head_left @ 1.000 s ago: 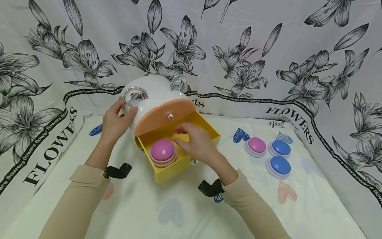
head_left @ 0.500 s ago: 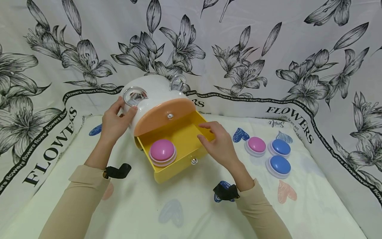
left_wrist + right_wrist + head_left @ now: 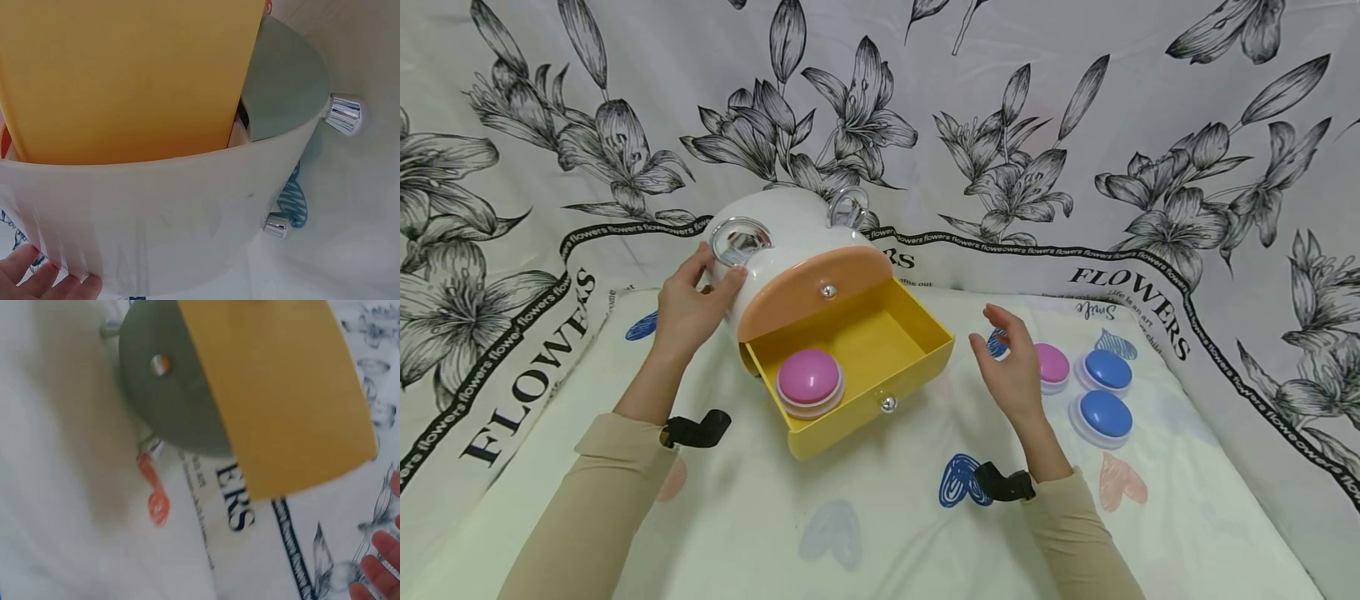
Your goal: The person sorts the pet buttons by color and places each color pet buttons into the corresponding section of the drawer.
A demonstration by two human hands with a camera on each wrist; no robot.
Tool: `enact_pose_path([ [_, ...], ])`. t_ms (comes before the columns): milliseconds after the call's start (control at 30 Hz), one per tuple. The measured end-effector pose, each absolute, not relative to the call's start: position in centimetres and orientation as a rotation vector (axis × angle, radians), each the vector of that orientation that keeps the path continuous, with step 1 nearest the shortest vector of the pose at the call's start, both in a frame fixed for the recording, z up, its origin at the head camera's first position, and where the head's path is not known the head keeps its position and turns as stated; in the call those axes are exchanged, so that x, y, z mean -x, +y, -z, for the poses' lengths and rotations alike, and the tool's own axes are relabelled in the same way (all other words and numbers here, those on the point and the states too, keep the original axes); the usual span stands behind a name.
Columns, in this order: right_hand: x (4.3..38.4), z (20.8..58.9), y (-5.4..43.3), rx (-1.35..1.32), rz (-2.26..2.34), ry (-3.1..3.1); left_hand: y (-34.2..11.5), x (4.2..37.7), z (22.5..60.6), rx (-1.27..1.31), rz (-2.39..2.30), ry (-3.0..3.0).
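A white rounded drawer box (image 3: 793, 218) with clear, eye-like parts and an orange front (image 3: 812, 287) stands left of centre. Its yellow drawer (image 3: 902, 375) is pulled out, a pink dome-topped push button (image 3: 809, 379) sitting in its front left corner. My left hand (image 3: 688, 304) rests against the box's left side, thumb beside the near eye; in the left wrist view its fingertips (image 3: 92, 286) touch the white wall. To the right of the drawer, my right hand (image 3: 1013, 379) is in the air with fingers apart, holding nothing. It partly covers a second pink push button (image 3: 1052, 364).
Two blue push buttons (image 3: 1107, 369) lie on the heart-printed cloth (image 3: 887, 525) to the right of the right hand. Behind the box hangs a white curtain (image 3: 925, 108) with black flower drawings. A silver knob (image 3: 889, 404) sticks out from the drawer front.
My right hand has left the yellow drawer and moved right, coming in front of the second pink push button. The left hand, the box and the button in the drawer stay in place.
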State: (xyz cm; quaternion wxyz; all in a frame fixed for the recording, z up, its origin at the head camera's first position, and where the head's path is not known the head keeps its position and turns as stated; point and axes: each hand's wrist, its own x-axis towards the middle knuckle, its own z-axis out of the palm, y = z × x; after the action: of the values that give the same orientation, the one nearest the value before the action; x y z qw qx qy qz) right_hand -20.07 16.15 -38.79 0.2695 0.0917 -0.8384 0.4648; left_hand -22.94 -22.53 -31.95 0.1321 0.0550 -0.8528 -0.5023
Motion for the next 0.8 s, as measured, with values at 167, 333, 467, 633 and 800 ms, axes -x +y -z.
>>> enact_pose_path([
  [167,20.7,40.5,18.1,-0.107,-1.243,-2.326,-22.5,22.9,31.9,-0.175,1.451,-2.481],
  [333,21.1,41.9,19.9,0.106,-1.280,-2.406,-22.5,23.0,31.9,-0.196,1.450,-2.486],
  [467,21.4,43.0,21.1,0.218,-1.234,-2.416,-22.5,23.1,31.9,-0.190,1.450,-2.482],
  [633,21.6,44.1,22.3,0.331,-1.183,-2.378,-22.5,23.0,31.9,-0.176,1.453,-2.473],
  [800,21.7,45.1,23.5,0.430,-1.196,-2.401,-22.5,22.9,31.9,-0.169,1.455,-2.470],
])
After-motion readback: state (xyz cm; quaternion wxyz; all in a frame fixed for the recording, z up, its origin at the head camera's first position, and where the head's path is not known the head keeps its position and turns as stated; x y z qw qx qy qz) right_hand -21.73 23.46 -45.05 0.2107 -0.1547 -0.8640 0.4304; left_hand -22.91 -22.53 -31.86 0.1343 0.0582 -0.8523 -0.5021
